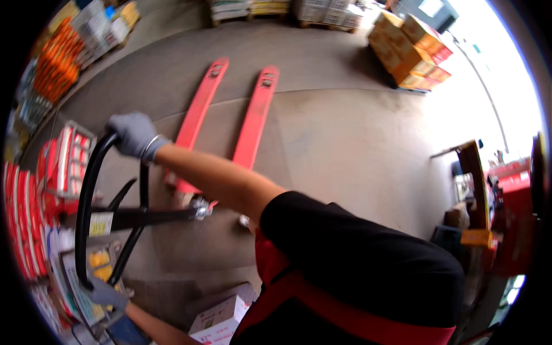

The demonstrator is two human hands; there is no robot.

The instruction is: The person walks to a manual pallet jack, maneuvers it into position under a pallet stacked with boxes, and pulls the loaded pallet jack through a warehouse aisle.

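The right hand (pixel 133 133), in a grey glove, is wrapped tight around the top of the black loop handle (pixel 86 201) of a pallet jack, the bare forearm stretched across the middle of the view from a black-sleeved shoulder. The left hand (pixel 106 293), also grey-gloved, is curled around the lower end of the same loop, near the bottom left edge. From the loop a black tiller bar (pixel 149 215) runs to the jack's base, and from there the two red forks (pixel 230 121) lie flat on the concrete floor (pixel 345 138), pointing away from the person toward the far side of the yard. The forks are bare: nothing rests on them, and they are not under any pallet. As a judgement, the jack is gripped and being steered unloaded, so picking up a load appears not yet done; no lifted goods show. Just beside the handle on the left stand stacked red and white cartons (pixel 34 207), and a white box (pixel 221 319) sits near the person's torso at the bottom. Well apart, at the upper right, a pallet of orange boxes (pixel 411 52) stands on the floor, with further pallets along the top edge and orange crates (pixel 57 63) at the upper left. A wooden frame and a red unit stand at the right rim.
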